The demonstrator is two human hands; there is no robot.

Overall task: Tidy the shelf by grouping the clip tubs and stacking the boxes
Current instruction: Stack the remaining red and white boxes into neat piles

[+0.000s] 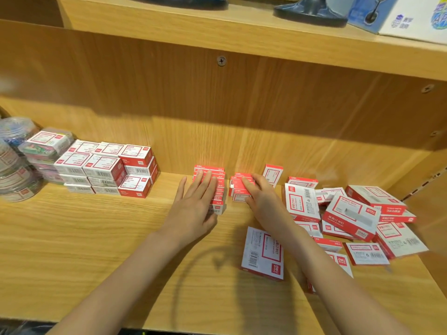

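Note:
My left hand point(196, 203) lies with straight fingers against the front of a tall stack of small red staple boxes point(219, 187) at mid-shelf. My right hand point(257, 197) rests on a shorter stack of red boxes point(238, 189) just to the right, its fingers curled over the top box. Red-and-white boxes lie in a loose heap point(350, 213) at the right. One white box point(263, 253) lies flat by my right forearm. A neat block of stacked boxes point(106, 169) stands at the left, with clear clip tubs point(17, 163) beside it.
The wooden shelf board point(96, 238) is bare in front of the left block. A small box point(272, 174) stands upright against the back panel. The shelf above carries a dark lamp base point(310, 10) and a printed carton point(411, 18).

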